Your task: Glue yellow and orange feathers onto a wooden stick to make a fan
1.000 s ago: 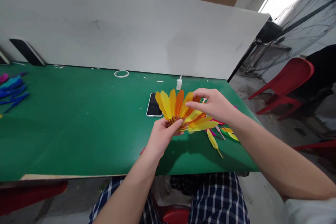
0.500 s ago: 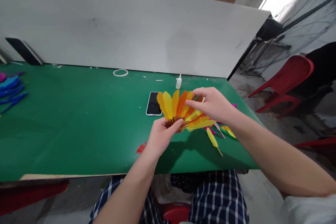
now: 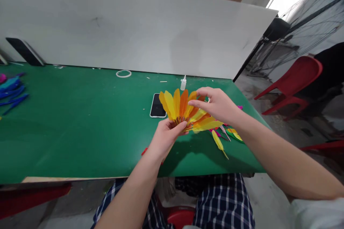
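Where the quills of the feather fan (image 3: 179, 106) meet, the left hand (image 3: 166, 139) covers them, so how they are joined cannot be made out, and the fan's right side is hidden behind the right hand (image 3: 219, 106). The loose feathers (image 3: 219, 142) on the green table (image 3: 80, 114) lie partly under the right wrist and overlap too much for a sure count. The blue feathers (image 3: 12, 91) at the table's left edge are cut off by the frame. The left hand comes up from below, its thumb and fingers pinched tight on the fan's base, holding it upright just above the table's front right part. The right hand reaches in from the right, thumb and forefinger closed narrowly on the tip of an orange feather in the fan, the other fingers curled. About five yellow and orange feathers stand clear on the fan's left half, and more spread low toward the right. One phone (image 3: 158, 105) lies face up with a dark screen just beside the fan. One small white bottle (image 3: 183, 83) stands behind the fan, and one white ring (image 3: 123, 73) lies near the white board (image 3: 134, 32). One red chair (image 3: 292, 82) stands off to the right.
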A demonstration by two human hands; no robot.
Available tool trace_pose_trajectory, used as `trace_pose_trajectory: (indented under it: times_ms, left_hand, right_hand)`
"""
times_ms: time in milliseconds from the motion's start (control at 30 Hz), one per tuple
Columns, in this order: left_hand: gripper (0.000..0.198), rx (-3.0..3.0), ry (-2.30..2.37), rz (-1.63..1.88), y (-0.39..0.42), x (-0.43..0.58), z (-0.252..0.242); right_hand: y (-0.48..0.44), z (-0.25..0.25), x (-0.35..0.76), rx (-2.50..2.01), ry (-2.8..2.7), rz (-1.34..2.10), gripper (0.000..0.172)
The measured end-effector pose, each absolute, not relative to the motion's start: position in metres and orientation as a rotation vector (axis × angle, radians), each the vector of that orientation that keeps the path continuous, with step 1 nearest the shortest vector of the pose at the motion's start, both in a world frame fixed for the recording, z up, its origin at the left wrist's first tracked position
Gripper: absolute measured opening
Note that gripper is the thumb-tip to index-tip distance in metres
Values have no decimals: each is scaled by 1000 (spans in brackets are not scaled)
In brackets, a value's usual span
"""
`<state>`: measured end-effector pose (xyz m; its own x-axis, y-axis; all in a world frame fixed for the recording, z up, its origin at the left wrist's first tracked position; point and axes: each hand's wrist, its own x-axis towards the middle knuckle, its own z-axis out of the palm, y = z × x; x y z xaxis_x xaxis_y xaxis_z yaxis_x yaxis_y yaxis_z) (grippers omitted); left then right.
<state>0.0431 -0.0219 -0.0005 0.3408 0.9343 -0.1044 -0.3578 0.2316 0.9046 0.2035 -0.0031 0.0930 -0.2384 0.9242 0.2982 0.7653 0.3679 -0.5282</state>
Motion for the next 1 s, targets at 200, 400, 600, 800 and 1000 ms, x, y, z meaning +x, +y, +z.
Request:
trace_pose_trajectory:
  times_ms: [200,400,600,800,1000]
  left_hand:
    - [31,871,769,1243,-17,44,-4]
    - [38,810,777,1467,-15,46,-4]
    - [33,803,805,1458,-14,46,-8]
    - [45,791,900,1696,10,-12,9]
    - [49,1181,1304,1433,11,-42,19]
  right_hand:
    - [-41,77,200,-1275,-1398,226,22]
    - [-43,-2,168,-1263,-1147,905,36]
    - [-16,-11,142,-1085,-1193,1335,32]
    - [-1,-10,152,-1177,-1296,1327,30]
    - [12,-15,169,-1225,-1746,1268,23]
